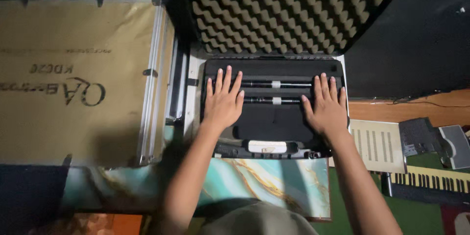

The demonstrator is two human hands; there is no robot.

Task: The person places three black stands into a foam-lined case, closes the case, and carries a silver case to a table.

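inside, two slim black rods (276,92) are seated across the case's black foam insert (271,122), toward its far edge. the left hand (223,102) and right hand (327,107) are laid flat over the rod ends, fingers spread, nothing gripped. egg-crate foam lid (274,10) is raised behind.

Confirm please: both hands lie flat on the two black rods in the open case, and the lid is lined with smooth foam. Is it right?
Not quite. The head view shows the lid lined with ridged egg-crate foam, not smooth. The left hand and right hand do lie flat on the two black rods.
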